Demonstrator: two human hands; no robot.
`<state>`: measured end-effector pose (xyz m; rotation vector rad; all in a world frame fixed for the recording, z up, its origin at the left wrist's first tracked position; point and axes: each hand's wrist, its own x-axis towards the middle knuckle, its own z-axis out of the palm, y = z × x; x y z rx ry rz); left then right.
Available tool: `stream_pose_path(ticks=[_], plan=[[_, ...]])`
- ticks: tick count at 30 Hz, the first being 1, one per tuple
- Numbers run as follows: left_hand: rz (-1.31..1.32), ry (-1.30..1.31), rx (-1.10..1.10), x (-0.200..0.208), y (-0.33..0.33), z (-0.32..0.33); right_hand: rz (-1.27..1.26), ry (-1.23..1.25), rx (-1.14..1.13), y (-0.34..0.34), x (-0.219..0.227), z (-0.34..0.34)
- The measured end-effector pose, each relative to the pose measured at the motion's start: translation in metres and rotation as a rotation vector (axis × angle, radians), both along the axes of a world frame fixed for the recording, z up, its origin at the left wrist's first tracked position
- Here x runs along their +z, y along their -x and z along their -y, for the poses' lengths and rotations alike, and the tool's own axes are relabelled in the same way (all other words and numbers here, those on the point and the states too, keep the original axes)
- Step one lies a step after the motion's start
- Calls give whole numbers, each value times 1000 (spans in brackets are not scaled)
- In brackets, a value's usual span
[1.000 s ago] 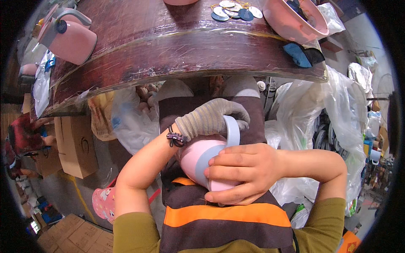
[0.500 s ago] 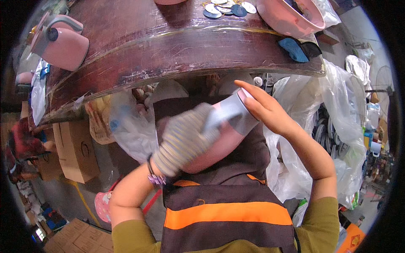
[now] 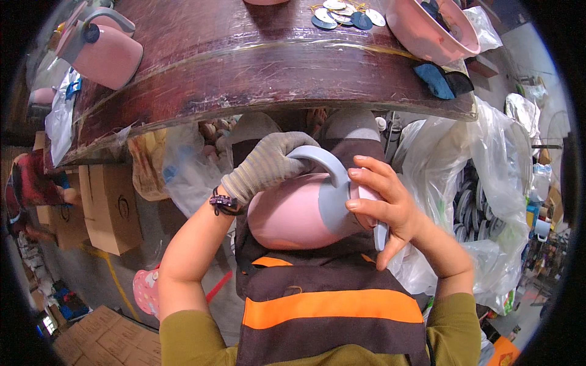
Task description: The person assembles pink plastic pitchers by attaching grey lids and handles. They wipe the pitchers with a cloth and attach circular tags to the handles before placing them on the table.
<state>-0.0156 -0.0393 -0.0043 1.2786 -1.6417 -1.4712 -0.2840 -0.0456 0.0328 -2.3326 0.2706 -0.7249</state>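
A pink jug (image 3: 293, 213) with a grey-blue neck and handle lies on its side across my lap, its lid end toward the right. My left hand (image 3: 268, 163), in a striped knit glove, grips the curved handle (image 3: 323, 160). Bare, my right hand (image 3: 390, 204) has its fingers curled over the pink lid (image 3: 366, 198) at the mouth, thumb on the lower side. A grey-blue lip or tab (image 3: 381, 235) sticks out beneath those fingers. Over my lap lies a dark apron with an orange band (image 3: 332, 307).
Ahead stands a dark red table (image 3: 244, 73) with a worn edge. On it are another pink jug (image 3: 110, 52), round tags (image 3: 348, 13), a pink basin (image 3: 427, 33) and a blue-black cloth piece (image 3: 442, 81). Plastic bags (image 3: 500, 183) of round grey parts stand right; cartons (image 3: 110, 207) left.
The jug has turned from slanting up and away to lying nearly level. My left hand has risen slightly on the handle; my right hand has come down, its fingers now curled round the lid.
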Motion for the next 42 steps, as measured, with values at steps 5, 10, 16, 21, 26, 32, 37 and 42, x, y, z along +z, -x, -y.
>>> stream_pose_path(ticks=[5,10,16,21,26,32,37,42], plan=[[281,59,98,40,14,-22,-82,-218,-254,3,-9,9],[-110,-273,-36,67,43,-61,-83,-467,-312,-8,-13,31],[-290,-283,242,62,32,-61,-44,-354,-540,12,-21,104],[-230,-203,565,42,8,-41,-451,500,-1279,131,-78,171],[-401,-322,709,29,0,-40,121,-153,-1095,11,-38,74],[-358,-305,719,22,7,-35,305,-216,-775,-70,-52,28],[-374,-392,717,15,-12,-33,289,-953,-683,-63,-54,55],[-349,-415,718,16,-11,-29,55,-829,-590,-64,-26,63]])
